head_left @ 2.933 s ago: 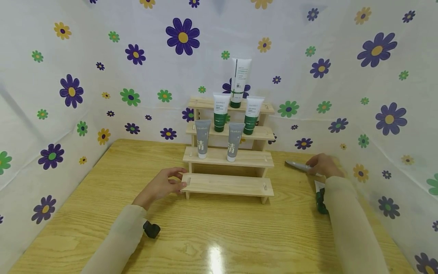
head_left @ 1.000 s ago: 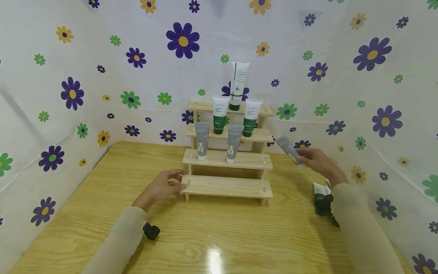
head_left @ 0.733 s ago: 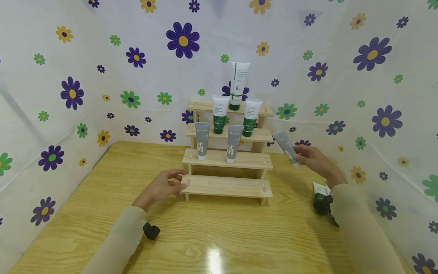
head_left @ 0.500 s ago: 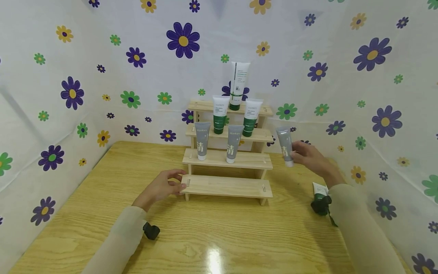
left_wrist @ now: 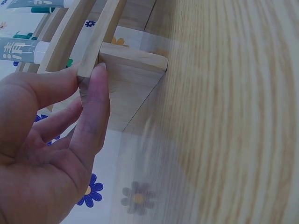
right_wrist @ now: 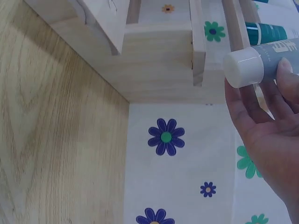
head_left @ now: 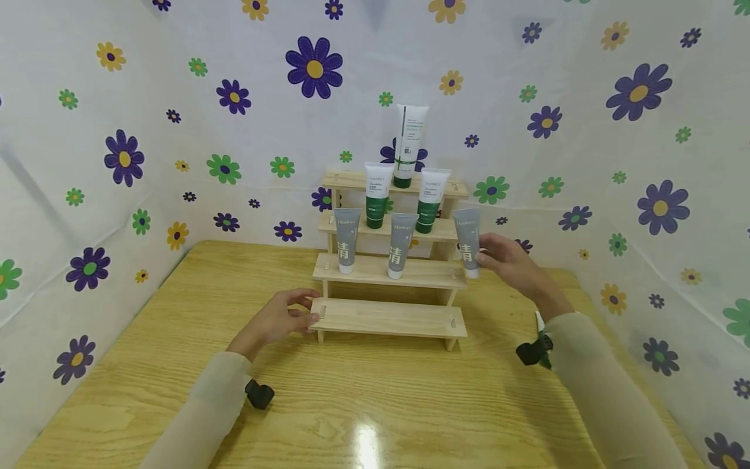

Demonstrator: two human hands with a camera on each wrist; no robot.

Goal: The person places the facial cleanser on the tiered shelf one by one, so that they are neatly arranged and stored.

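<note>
My right hand [head_left: 512, 267] holds a grey squeeze tube [head_left: 467, 240] upright, white cap down, at the right end of the wooden step rack's second tier from the bottom. In the right wrist view the tube's cap [right_wrist: 243, 68] is beside and apart from that tier's end. My left hand [head_left: 280, 319] pinches the left end of the lowest shelf [head_left: 383, 317] between thumb and fingers; the left wrist view shows this grip on the board's corner [left_wrist: 88, 65]. Two more grey tubes, one left [head_left: 347, 240] and one middle [head_left: 402, 245], stand on the second tier.
Two white-and-green tubes, left [head_left: 378, 194] and right [head_left: 431, 199], stand one tier higher. A tall white tube [head_left: 411, 144] is on top. Partly hidden by the right wrist, a white-and-green tube [head_left: 545, 360] lies on the wooden table [head_left: 351, 404]. A flowered cloth [head_left: 234, 163] encloses the back and sides.
My right hand has picked the grey tube up from the table at the right, turned it upright and brought it left to the rack. The left hand has stayed on the lowest shelf.
</note>
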